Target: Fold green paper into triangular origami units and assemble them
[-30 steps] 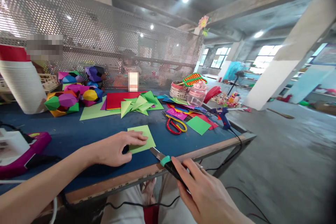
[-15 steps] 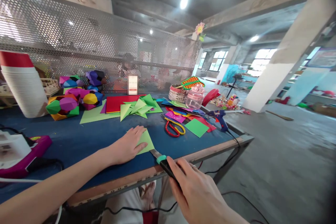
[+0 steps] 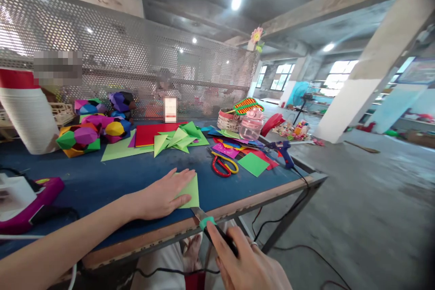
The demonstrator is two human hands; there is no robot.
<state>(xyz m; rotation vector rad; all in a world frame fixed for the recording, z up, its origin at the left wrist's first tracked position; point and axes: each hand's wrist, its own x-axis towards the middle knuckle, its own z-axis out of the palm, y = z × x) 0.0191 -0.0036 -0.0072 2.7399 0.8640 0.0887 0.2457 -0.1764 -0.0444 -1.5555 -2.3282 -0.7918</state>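
A light green paper (image 3: 192, 191) lies near the front edge of the blue table. My left hand (image 3: 163, 193) rests flat on it, fingers spread, covering its left part. My right hand (image 3: 241, 253) is wrapped round the black handle of a knife (image 3: 206, 223) with a teal collar. The knife's blade tip touches the paper's lower edge. Behind the paper are red-and-yellow scissors (image 3: 224, 165) and a darker green square (image 3: 253, 164). Folded light green pieces (image 3: 178, 139) lie in a pile near a red sheet (image 3: 149, 135).
A glue gun (image 3: 284, 152) with a cable lies at the table's right end. A pink bottle (image 3: 251, 126) and a basket (image 3: 228, 120) stand at the back. On the left are colourful paper balls (image 3: 79, 139), stacked cups (image 3: 29, 120) and a purple-and-white device (image 3: 34, 208).
The light green paper has turned a little and sits slightly nearer the front edge. The knife and my right hand have shifted down and left, with the blade now at the paper's lower edge.
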